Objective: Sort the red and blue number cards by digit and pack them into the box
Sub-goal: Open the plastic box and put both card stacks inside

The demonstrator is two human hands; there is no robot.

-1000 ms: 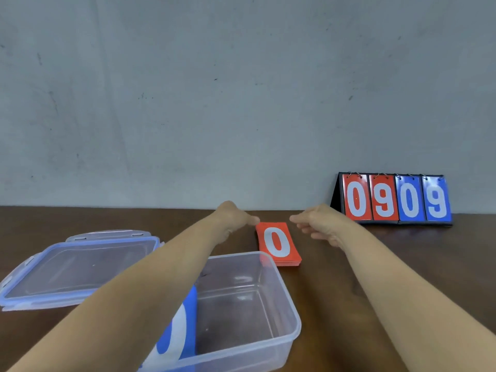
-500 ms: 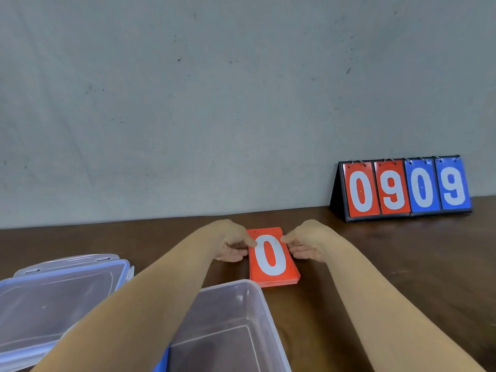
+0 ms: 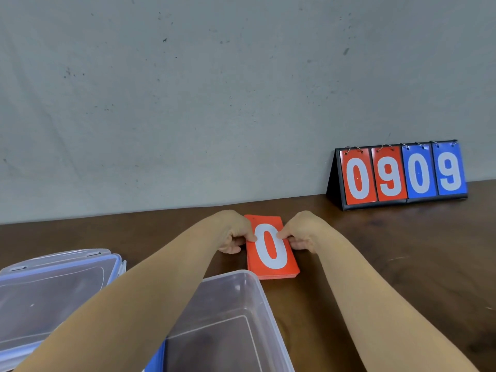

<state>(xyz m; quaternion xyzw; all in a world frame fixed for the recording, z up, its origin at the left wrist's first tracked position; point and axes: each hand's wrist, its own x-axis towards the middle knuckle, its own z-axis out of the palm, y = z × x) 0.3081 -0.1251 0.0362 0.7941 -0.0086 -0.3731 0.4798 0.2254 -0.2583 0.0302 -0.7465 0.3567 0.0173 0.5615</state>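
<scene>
A stack of red number cards (image 3: pixel 271 264) with a white 0 on top lies on the brown table just beyond the clear plastic box (image 3: pixel 257 296). My left hand (image 3: pixel 236 234) pinches the stack's left edge, thumb on top. My right hand (image 3: pixel 303 233) pinches its right edge the same way. Blue cards (image 3: pixel 157 357) show as a sliver inside the box, mostly hidden behind my left forearm.
The box's clear lid with blue rim (image 3: pixel 61 288) lies upturned at the left. A black flip scoreboard (image 3: pixel 400 174) reading 0 9 0 9 in red and blue stands against the grey wall at the right. Bare table (image 3: pixel 416 251) lies right of the stack.
Both hands came down from above the red stack and closed on its two side edges. The view has tilted up, so less of the box shows.
</scene>
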